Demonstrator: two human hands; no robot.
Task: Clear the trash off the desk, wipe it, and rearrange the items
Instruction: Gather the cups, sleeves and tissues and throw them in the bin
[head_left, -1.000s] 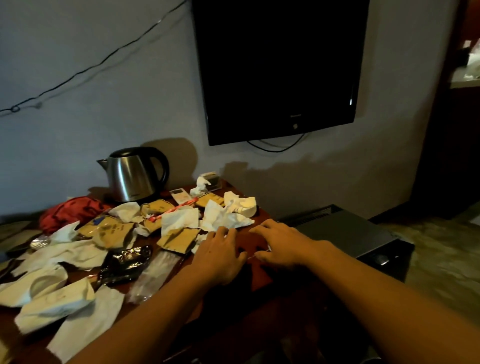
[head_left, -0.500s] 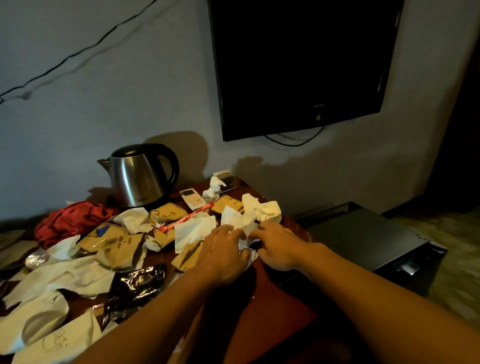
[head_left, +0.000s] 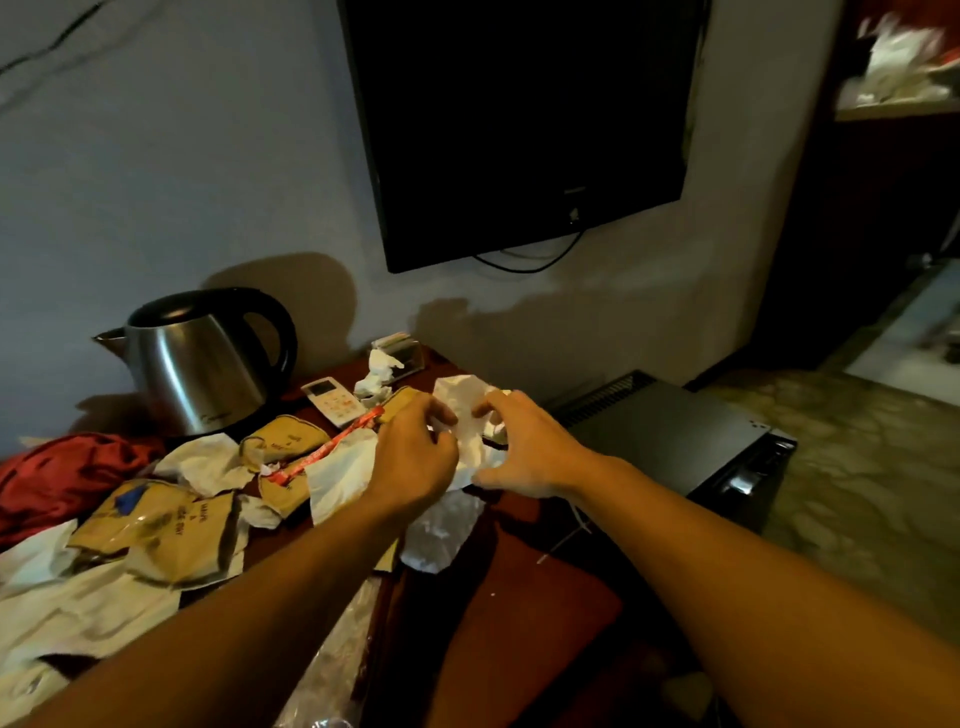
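Tissue, crumpled and white, sits bunched between my two hands near the desk's far right corner, my left hand pinching its left side and my right hand curling round its right, both equally near.

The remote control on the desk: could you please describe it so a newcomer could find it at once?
Start at the steel kettle standing at the back of the desk against the wall. Just right of its base lies the remote control, flat on the wood. It is the only rigid white slab with a small screen and buttons; the white things around it are crumpled tissue and paper.
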